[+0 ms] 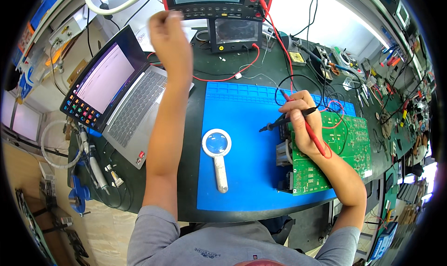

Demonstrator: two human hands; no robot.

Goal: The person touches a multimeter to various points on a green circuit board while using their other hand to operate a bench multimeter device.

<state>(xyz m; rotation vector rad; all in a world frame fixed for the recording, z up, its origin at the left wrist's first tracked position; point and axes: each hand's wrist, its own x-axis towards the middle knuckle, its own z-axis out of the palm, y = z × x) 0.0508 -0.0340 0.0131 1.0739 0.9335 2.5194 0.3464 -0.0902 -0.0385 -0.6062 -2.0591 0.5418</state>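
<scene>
My right hand (303, 121) is closed around two test probes, a red probe (315, 138) and a black probe (281, 123), above the left edge of a green circuit board (333, 149). The black probe's tip points left over the blue mat, clear of the board. My left hand (168, 35) is raised at the lower left corner of a bench multimeter (219, 6), near its row of buttons; its fingers are blurred, and whether it touches the meter is unclear. A red lead (281, 35) is plugged into the meter's right side.
A white-handled magnifying glass (220, 173) lies on the blue mat (242, 187). An open laptop (135, 110) stands on the left. Below the meter is a second instrument with a dark screen (236, 31). Loose cables and a soldering iron (321, 59) crowd the back right.
</scene>
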